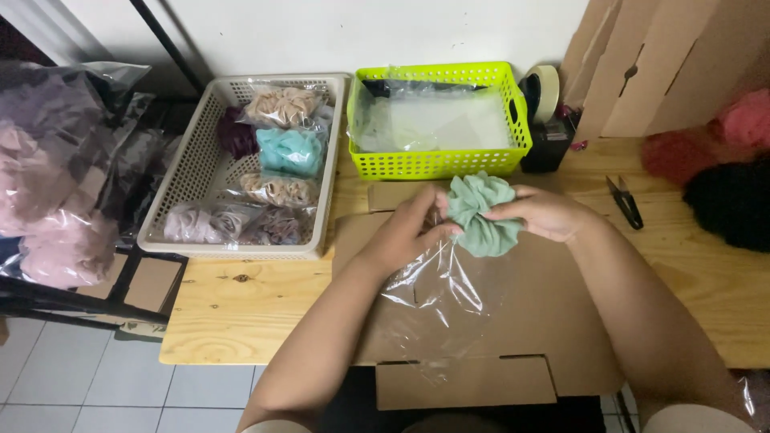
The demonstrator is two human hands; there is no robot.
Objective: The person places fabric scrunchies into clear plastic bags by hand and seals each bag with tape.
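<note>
Head view: both hands on green scrunchie [482, 215] over clear bag [439, 301] (flat cardboard [553, 297] beneath).

Green scrunchie [481, 212] between both hands

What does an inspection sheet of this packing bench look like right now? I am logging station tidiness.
Surface: wooden table with flat cardboard sheet under the work.
Job's things: sage-green scrunchie at the mouth of a clear plastic bag.
Clutter: beige basket of bagged scrunchies; lime-green basket of clear bags; tape dispenser; thread snips; fluffy red and black items.
Hands: left hand holds the bag open; right hand grips the scrunchie.
Cables: nothing seen.
Surroundings: white wall, folded cardboard, bagged pink fabric, tiled floor.
</note>
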